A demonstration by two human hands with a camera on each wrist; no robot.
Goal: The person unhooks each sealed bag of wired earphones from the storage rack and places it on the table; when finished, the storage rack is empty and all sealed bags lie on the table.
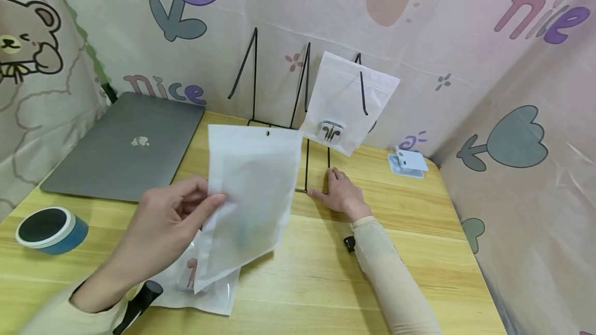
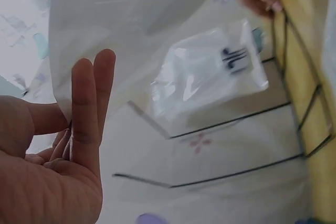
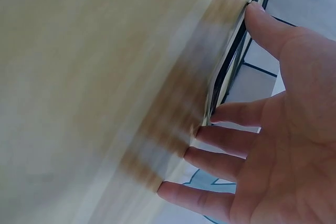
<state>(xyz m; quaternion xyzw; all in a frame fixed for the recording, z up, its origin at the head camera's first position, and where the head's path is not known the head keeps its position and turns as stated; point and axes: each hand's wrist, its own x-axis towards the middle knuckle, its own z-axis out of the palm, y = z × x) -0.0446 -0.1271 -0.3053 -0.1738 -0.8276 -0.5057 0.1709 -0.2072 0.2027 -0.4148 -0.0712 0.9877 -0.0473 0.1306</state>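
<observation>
My left hand (image 1: 163,231) pinches a white zip pouch (image 1: 253,185) by its left edge, between thumb and fingers. A small hang hole shows near the pouch's top, and a faint bluish shape shows through it. My right hand (image 1: 342,195) rests at the base of a black wire display rack (image 1: 254,76). In the right wrist view its thumb and index fingertips touch the rack's wire; the fingers are fairly straight. From the rack's right hook hangs another white pouch (image 1: 354,92) with an earphone picture. One more pouch (image 1: 216,299) lies on the table, partly hidden behind the held one.
A closed grey laptop (image 1: 125,143) lies at the back left. A blue round container with a dark top (image 1: 70,231) stands near the left edge. At the back right is a small light-blue and white item (image 1: 408,163). Printed cloth hangs behind the wooden table (image 1: 298,283).
</observation>
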